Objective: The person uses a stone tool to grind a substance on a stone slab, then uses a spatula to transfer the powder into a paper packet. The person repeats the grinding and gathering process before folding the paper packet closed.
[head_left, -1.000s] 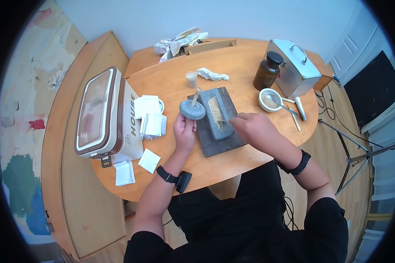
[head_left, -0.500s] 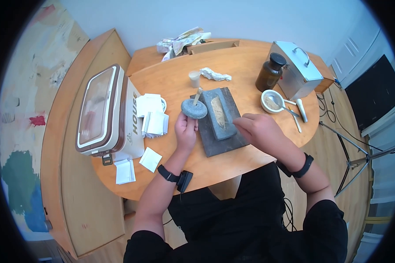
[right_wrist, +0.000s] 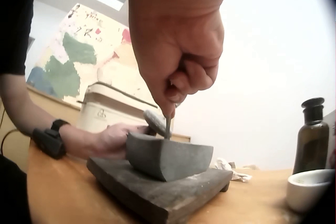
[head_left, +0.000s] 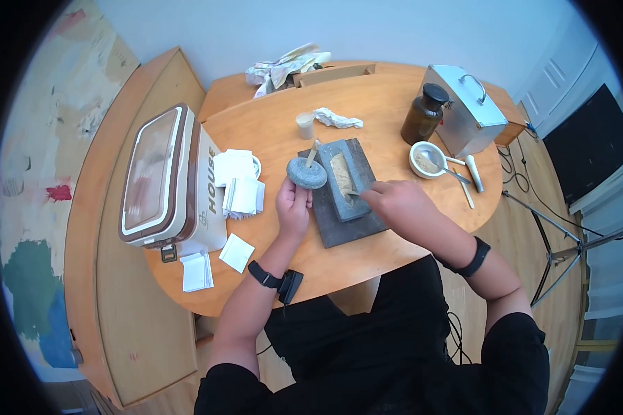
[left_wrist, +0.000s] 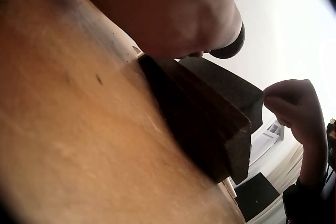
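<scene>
My left hand (head_left: 293,211) holds a round grey stone grinding wheel (head_left: 307,176) with a wooden handle through its middle, its disc at the left side of the grinding trough. The long grey stone trough (head_left: 363,181) carries tan powder (head_left: 340,171) and stands on a dark board (head_left: 333,235). My right hand (head_left: 400,203) is over the trough's near end, pinching a thin metal tool (right_wrist: 168,128) that points down into it. In the left wrist view the left hand (left_wrist: 178,14) hides most of the wheel. The tool's upper end is hidden in the right fingers.
Left of the board are stacked white papers (head_left: 243,197) and a cream storage box (head_left: 208,187). A plastic cup (head_left: 304,126) and crumpled tissue (head_left: 338,118) lie behind it. On the right stand a brown bottle (head_left: 422,117), white mortar (head_left: 422,171), pestle (head_left: 473,173) and metal case (head_left: 474,128).
My right hand drew back slightly from the powder, then came left over the trough again, with the tool's tip showing at the powder. The left hand and wheel stay nearly still.
</scene>
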The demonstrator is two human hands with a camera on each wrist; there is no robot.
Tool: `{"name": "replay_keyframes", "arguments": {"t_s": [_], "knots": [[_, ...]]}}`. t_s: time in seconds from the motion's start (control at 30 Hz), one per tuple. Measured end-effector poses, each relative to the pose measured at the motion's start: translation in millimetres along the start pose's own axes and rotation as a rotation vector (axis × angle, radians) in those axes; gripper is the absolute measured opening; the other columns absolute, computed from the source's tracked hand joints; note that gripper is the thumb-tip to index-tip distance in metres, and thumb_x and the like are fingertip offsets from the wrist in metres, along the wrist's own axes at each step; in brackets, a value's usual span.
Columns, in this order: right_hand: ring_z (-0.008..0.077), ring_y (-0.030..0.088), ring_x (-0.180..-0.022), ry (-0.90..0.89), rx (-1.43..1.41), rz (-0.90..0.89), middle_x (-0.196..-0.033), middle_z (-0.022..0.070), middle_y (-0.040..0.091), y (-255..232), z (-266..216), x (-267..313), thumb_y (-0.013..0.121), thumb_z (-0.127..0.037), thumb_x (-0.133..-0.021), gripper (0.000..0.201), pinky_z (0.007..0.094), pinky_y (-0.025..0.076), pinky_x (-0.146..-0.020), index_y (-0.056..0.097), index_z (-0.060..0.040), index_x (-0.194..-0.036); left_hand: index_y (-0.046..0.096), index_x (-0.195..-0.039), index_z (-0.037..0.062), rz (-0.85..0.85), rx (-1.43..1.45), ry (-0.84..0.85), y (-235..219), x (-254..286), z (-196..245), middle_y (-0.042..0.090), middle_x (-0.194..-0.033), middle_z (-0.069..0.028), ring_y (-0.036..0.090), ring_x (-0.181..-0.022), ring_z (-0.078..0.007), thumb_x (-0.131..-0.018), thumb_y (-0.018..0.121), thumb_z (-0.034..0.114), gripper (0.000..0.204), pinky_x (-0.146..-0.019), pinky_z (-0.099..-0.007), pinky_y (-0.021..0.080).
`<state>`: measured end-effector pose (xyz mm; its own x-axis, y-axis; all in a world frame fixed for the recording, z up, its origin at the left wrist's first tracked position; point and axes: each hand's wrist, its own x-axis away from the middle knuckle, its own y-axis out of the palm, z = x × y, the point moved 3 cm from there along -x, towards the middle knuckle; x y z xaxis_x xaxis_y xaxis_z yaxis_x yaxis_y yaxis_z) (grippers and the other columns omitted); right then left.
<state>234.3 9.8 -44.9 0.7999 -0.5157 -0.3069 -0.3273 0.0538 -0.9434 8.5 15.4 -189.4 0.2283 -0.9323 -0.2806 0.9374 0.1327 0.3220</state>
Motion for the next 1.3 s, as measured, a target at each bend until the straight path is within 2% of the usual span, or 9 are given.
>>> {"name": "replay_keyframes", "arguments": {"t_s": [0.23,0.37,0.43,0.53,0.67,0.87,1.03,1.3], "knots": [[0.0323,0.067,-0.072,-0.038,0.015,-0.060,-0.078,0.0121,0.061,-19.9,-14.7,-2.7,0.066,-0.004,-0.080,0.015,0.0423,0.053,-0.060,0.067,-0.0031,-0.095,0.058,-0.121,0.0004,0.009,0.017,0.009,-2.2,-0.4,-0.5,0.056,-0.086,0.0015,0.047,-0.068,-0.0042,-0.111,0.051,0.016,0.020,-0.058,-0.0204,0.039],[0.0318,0.066,-0.069,-0.040,0.090,-0.091,-0.078,0.0117,0.061,-5.6,-5.2,-7.3,0.067,-0.004,-0.080,0.015,0.0421,0.053,-0.058,0.067,-0.0032,-0.095,0.058,-0.122,0.0003,-0.001,0.016,0.000,0.3,0.1,0.7,0.056,-0.086,0.0015,0.047,-0.068,-0.0043,-0.111,0.051,0.016,0.021,-0.058,-0.0205,0.039],[0.0315,0.067,-0.069,-0.022,0.030,0.043,-0.078,0.0110,0.062,-10.7,0.5,-10.4,0.067,-0.006,-0.081,0.013,0.0420,0.053,-0.058,0.067,-0.0037,-0.093,0.058,-0.122,0.0004,-0.002,-0.004,0.016,-0.4,-0.9,2.6,0.056,-0.087,0.0015,0.047,-0.068,-0.0042,-0.111,0.050,0.016,0.021,-0.058,-0.0204,0.039],[0.0316,0.068,-0.071,0.028,0.070,0.120,-0.078,0.0108,0.063,-17.9,4.5,-20.5,0.068,-0.007,-0.081,0.010,0.0418,0.054,-0.058,0.066,-0.0039,-0.091,0.058,-0.123,0.0006,0.019,0.022,0.007,-0.7,0.3,0.7,0.057,-0.088,0.0014,0.046,-0.068,-0.0040,-0.110,0.050,0.014,0.020,-0.058,-0.0204,0.039],[0.0321,0.068,-0.071,0.028,0.072,0.188,-0.079,0.0111,0.063,2.4,28.0,-39.9,0.067,-0.007,-0.082,0.007,0.0425,0.054,-0.059,0.065,-0.0042,-0.089,0.058,-0.123,0.0006,0.022,-0.012,-0.026,-2.1,-0.5,-1.3,0.057,-0.088,0.0014,0.046,-0.068,-0.0039,-0.110,0.049,0.013,0.020,-0.058,-0.0201,0.038],[0.0333,0.068,-0.073,-0.021,0.092,0.119,-0.079,0.0121,0.062,19.5,33.0,-51.2,0.065,-0.005,-0.082,0.009,0.0432,0.056,-0.062,0.065,-0.0031,-0.091,0.058,-0.123,0.0005,0.021,0.017,-0.006,-4.3,-0.5,-3.2,0.057,-0.089,0.0013,0.047,-0.068,-0.0036,-0.110,0.049,0.012,0.020,-0.058,-0.0197,0.039],[0.0289,0.068,-0.076,-0.115,0.106,0.065,-0.081,0.0088,0.062,13.0,13.5,-31.6,0.065,-0.007,-0.080,0.013,0.0402,0.056,-0.063,0.064,-0.0044,-0.092,0.057,-0.123,0.0002,0.006,0.017,-0.001,-2.1,-0.3,0.0,0.057,-0.089,0.0009,0.047,-0.068,-0.0036,-0.110,0.049,0.012,0.019,-0.058,-0.0199,0.039],[0.0264,0.068,-0.076,-0.131,0.145,0.101,-0.079,0.0079,0.059,3.7,11.9,-29.9,0.065,-0.007,-0.079,0.015,0.0385,0.055,-0.062,0.064,-0.0037,-0.093,0.057,-0.122,-0.0001,0.015,0.023,-0.002,-2.2,-1.1,-0.1,0.057,-0.088,0.0009,0.047,-0.068,-0.0038,-0.111,0.049,0.014,0.020,-0.058,-0.0199,0.039]]}}
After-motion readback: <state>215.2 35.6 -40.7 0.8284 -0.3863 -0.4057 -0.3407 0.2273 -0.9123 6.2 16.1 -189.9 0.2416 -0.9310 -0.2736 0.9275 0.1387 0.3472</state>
